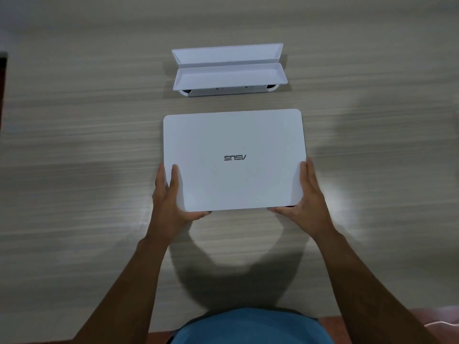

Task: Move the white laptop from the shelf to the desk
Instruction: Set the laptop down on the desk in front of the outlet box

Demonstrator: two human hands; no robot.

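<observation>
The white laptop [233, 160] is closed, lid up, with its logo upside down to me, over the middle of the pale wood-grain desk [87, 145]. My left hand [169, 197] grips its near left corner, one finger on the lid. My right hand [308, 197] grips its near right corner. I cannot tell whether the laptop rests flat on the desk or is held just above it. Just beyond its far edge stands a white two-tier shelf [229, 69], both tiers bare.
The desk's near edge runs along the bottom of the view, with my blue shirt [248, 326] below it. A dark edge [3, 90] shows at the far left.
</observation>
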